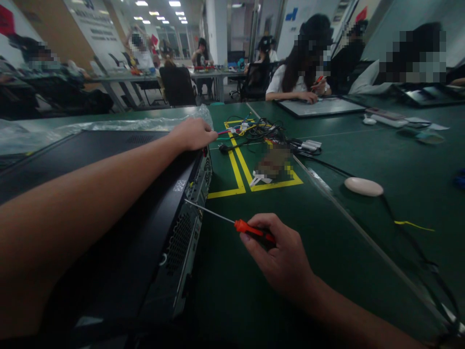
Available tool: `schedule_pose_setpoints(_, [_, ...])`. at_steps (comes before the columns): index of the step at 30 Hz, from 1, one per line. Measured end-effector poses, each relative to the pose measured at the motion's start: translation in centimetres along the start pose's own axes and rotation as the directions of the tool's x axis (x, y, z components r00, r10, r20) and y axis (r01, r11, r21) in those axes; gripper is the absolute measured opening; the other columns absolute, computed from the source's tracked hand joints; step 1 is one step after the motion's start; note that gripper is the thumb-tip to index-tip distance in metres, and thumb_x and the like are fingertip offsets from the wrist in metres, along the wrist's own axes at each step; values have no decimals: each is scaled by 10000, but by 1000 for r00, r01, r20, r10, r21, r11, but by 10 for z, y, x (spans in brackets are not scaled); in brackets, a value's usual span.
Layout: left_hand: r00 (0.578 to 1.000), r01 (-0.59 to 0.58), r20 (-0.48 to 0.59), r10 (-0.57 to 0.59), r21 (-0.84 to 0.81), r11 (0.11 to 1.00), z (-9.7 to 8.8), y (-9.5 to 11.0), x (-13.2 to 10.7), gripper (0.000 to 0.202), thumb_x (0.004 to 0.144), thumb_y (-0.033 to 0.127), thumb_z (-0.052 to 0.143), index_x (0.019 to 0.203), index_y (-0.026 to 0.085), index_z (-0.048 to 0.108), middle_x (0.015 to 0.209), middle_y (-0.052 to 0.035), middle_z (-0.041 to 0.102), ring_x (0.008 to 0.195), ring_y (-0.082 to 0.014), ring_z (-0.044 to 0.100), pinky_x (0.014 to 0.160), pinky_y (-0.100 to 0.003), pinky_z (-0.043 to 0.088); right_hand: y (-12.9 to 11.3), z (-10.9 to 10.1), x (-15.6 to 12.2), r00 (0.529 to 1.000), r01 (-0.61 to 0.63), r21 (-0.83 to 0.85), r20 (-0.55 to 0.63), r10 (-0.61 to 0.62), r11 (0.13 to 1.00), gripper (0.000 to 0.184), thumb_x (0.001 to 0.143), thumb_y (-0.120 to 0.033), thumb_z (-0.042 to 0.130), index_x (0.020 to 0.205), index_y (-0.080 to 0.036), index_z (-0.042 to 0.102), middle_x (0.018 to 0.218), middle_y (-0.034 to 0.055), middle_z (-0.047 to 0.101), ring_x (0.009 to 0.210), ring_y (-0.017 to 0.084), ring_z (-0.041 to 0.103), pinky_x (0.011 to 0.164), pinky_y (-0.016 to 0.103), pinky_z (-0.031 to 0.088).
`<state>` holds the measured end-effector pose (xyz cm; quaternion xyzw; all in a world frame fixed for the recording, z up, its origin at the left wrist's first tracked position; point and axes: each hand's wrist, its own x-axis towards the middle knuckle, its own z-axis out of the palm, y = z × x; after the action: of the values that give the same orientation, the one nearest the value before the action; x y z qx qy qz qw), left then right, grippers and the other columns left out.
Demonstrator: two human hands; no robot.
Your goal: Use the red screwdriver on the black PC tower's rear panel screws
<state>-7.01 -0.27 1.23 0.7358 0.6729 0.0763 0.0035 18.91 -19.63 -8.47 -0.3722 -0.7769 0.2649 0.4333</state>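
A black desktop computer case (pixel 119 203) lies on its side at the left, its metal back panel with vent holes facing right. My left hand (pixel 192 133) is closed over the far corner of the case; its fingertips are partly hidden. A screwdriver (pixel 254 232) with an orange and black handle is in my right hand (pixel 283 252), fingers wrapped round the handle. Its long shaft points left, and the tip meets the upper edge of the back panel. Whether the tip sits in a screw is too small to tell.
Tangled cables (pixel 265 130) and a blurred item (pixel 274 162) lie beyond the case, near yellow tape (pixel 238 169). A white oval mouse-like object (pixel 363 186) lies on a cord at right. Clear plastic wrap (pixel 145 121) sits behind the case. A person (pixel 301 72) works across the table.
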Motion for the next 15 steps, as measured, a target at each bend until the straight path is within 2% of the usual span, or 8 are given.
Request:
schedule_pose_setpoints(9, [1000, 12, -10, -12, 27, 1000, 2, 0, 1, 478, 857, 512, 477, 1020, 228, 825, 1010, -134, 753, 1004, -323, 657, 867, -408, 495, -2, -1, 0, 1000, 1, -3, 0, -1, 1000, 118, 910, -160, 656, 1005, -217, 618, 902, 20, 737, 736, 154, 695, 657, 259, 531])
schedule_pose_setpoints(15, [1000, -3, -5, 3, 21, 1000, 1, 1, 0, 511, 860, 492, 481, 1045, 163, 825, 1046, -180, 745, 1016, -347, 649, 890, -425, 482, -1, -2, 0, 1000, 2, 2, -2, -2, 1000, 144, 899, -151, 685, 1016, -210, 626, 912, 15, 736, 740, 147, 689, 667, 253, 530])
